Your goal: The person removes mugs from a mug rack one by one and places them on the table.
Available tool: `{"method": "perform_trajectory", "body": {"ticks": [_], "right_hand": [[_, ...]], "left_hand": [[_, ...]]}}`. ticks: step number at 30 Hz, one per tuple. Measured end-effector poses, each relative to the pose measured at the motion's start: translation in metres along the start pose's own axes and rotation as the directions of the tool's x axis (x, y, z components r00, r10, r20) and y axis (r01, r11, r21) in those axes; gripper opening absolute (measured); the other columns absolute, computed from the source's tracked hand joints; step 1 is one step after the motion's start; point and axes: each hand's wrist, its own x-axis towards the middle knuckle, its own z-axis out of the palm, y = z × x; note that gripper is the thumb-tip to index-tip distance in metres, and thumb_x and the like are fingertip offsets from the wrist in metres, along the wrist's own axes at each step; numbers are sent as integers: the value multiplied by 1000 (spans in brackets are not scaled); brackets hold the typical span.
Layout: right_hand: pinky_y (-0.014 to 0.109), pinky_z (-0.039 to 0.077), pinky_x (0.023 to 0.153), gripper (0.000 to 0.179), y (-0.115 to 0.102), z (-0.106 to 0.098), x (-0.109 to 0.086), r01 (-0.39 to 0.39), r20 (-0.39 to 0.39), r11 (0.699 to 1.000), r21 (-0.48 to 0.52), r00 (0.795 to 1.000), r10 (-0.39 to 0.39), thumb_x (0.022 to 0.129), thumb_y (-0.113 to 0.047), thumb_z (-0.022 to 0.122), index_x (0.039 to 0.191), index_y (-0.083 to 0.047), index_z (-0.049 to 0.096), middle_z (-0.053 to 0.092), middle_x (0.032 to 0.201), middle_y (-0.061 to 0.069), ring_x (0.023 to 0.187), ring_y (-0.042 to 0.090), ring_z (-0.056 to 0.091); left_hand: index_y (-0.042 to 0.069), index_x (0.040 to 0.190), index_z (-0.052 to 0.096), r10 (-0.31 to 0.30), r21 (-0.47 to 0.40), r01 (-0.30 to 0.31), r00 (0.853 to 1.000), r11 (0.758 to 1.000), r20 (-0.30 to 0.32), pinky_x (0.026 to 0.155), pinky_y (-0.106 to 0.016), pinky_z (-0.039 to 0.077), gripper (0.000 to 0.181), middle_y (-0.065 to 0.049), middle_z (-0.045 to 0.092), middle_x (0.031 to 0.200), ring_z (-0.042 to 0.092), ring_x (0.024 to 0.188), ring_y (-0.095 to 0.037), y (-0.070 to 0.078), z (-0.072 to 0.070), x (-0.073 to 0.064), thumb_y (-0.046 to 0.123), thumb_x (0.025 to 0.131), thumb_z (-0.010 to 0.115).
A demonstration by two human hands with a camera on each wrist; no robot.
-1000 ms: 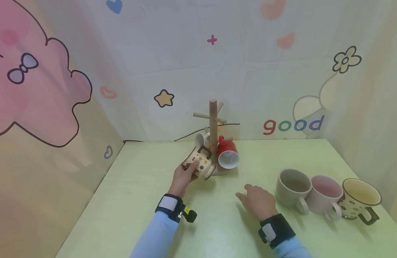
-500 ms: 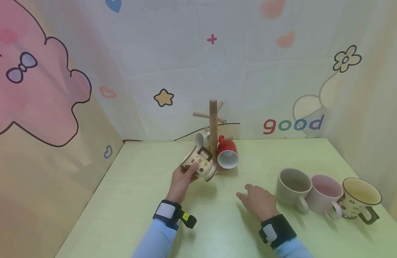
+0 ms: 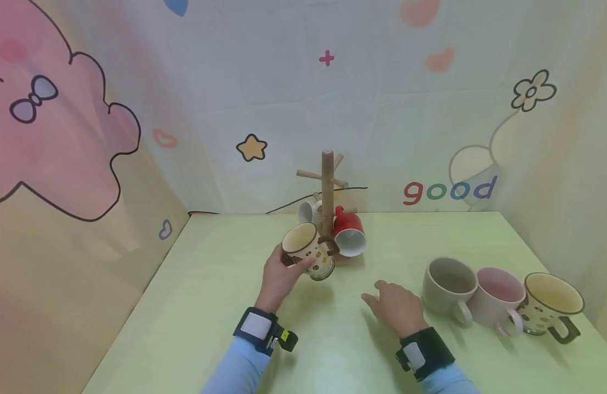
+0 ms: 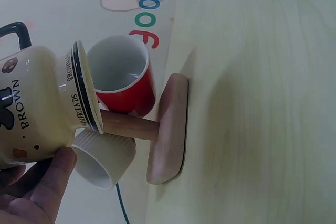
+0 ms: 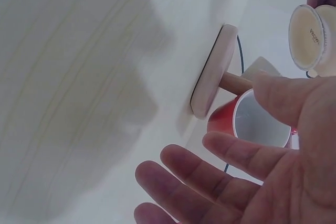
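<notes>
My left hand (image 3: 279, 278) grips a cream mug (image 4: 37, 103) by its side, thumb against the wall. This mug has brown prints, a dark rim and a dark handle, and is held tilted in the air just before the wooden mug tree (image 3: 327, 191). In the head view its handle points right, across the post. On the tree's lower pegs hang a red mug (image 3: 349, 232) with a white inside and a white ribbed mug (image 4: 107, 156). My right hand (image 3: 399, 309) is held over the table with fingers relaxed and holds nothing, left of a grey mug (image 3: 441, 290).
Beside the grey mug stand a pink mug (image 3: 495, 295) and a second cream patterned mug (image 3: 549, 303) along the table's right side. The tree's upper pegs (image 3: 309, 174) carry no mugs. A printed curtain (image 3: 382, 120) hangs behind the pale green table (image 3: 200, 306).
My left hand has turned the cream mug more upright: its mouth now faces up and its handle has swung to the right and down. My right hand has stayed in place.
</notes>
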Motion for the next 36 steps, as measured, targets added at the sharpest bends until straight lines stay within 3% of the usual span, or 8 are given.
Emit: {"method": "perform_trajectory", "body": {"ticks": [8,16,23,27,36], "right_hand": [[53,54,70,50,1,-2,-1,17,-3,1000,-1,1000,-17,95,-40,63,120,3,63,69,103,21,91,39,67],[52,54,69,50,0,-5,-1,31,-10,999,10,999,-31,94,-40,64,120,3,64,70,103,21,91,39,67],[55,53,77,55,-3,-11,0,20,25,999,48,999,-21,89,-41,70,123,1,63,69,110,21,100,41,65],[55,53,79,57,-9,-19,-1,26,35,998,58,999,-28,88,-42,72,125,1,63,69,111,20,102,40,65],[50,54,71,59,-17,-32,-2,69,10,995,68,997,-70,85,-41,75,126,0,62,71,100,15,92,34,68]], "left_hand": [[15,139,50,36,73,-39,999,997,36,91,-41,53,76,-5,61,124,59,108,-23,0,3,-2,42,77,84],[14,140,50,114,114,-122,990,986,78,86,-37,55,80,-2,63,122,60,107,-20,-6,8,-2,42,74,87],[15,142,49,103,159,-123,987,980,126,88,-37,54,84,-1,63,125,60,110,-18,-8,13,-4,43,73,88],[14,142,49,121,200,-152,980,968,159,88,-37,54,84,-1,63,124,60,109,-18,-8,16,-5,42,73,88],[16,142,49,173,249,-231,956,940,235,87,-37,53,84,0,64,124,60,108,-17,-12,25,-8,41,72,88]]}}
